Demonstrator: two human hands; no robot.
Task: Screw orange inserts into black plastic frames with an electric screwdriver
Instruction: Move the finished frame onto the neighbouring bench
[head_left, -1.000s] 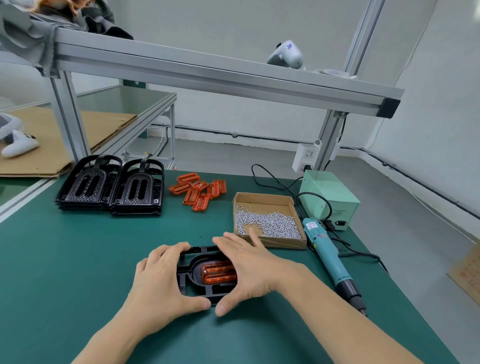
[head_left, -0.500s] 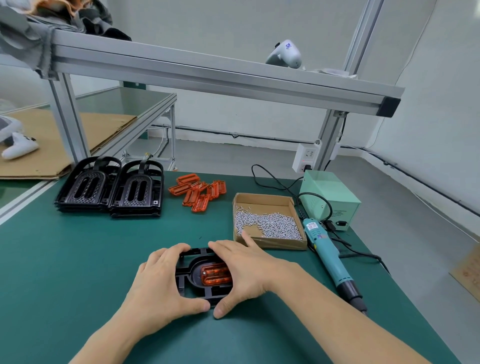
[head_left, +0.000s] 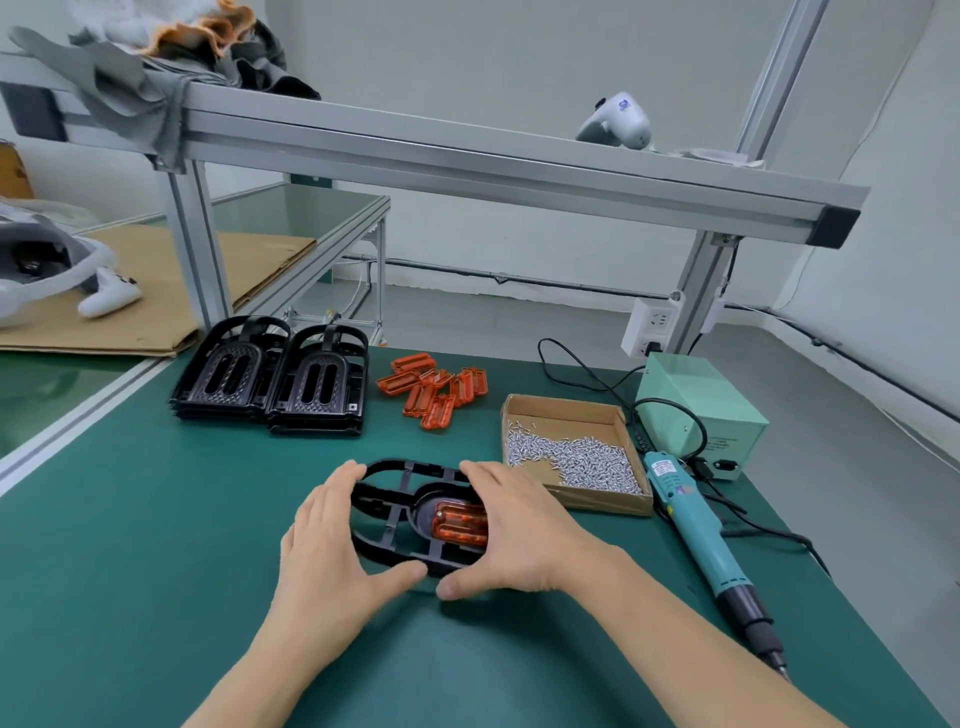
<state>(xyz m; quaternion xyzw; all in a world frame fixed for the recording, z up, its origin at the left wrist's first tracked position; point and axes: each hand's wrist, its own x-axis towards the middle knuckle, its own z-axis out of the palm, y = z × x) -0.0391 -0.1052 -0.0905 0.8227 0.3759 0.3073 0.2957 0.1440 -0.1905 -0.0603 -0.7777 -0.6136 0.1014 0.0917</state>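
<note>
**Both hands on the black frame, screwdriver lying idle**

On the green bench mat (head_left: 130, 545), a black plastic frame (head_left: 387, 512) lies flat near the middle, with an orange insert (head_left: 460, 522) seated in its rounded pocket. The left hand (head_left: 332, 540) cups the frame's 9 o'clock edge, fingers curved over the far rim and thumb hooked under the near rim. The right hand (head_left: 519, 525) covers the 3 o'clock side, fingers laid across the frame and partly over the insert, thumb tucked at the near edge close to the left thumb. Together the two hands hold the frame from both sides.

At 3 o'clock from the frame, the teal electric screwdriver (head_left: 706, 545) lies on the mat, bit pointing toward the near edge, untouched. Its cable runs back to a pale green power box (head_left: 701, 400) at about 2 o'clock. Between box and frame sits an open cardboard tray (head_left: 566, 410) of small silver screws (head_left: 576, 460). A loose heap of spare orange inserts (head_left: 434, 389) lies at 12 o'clock, and two stacks of black frames (head_left: 270, 379) stand side by side at 11 o'clock. An aluminium rail (head_left: 467, 161) crosses overhead.
</note>
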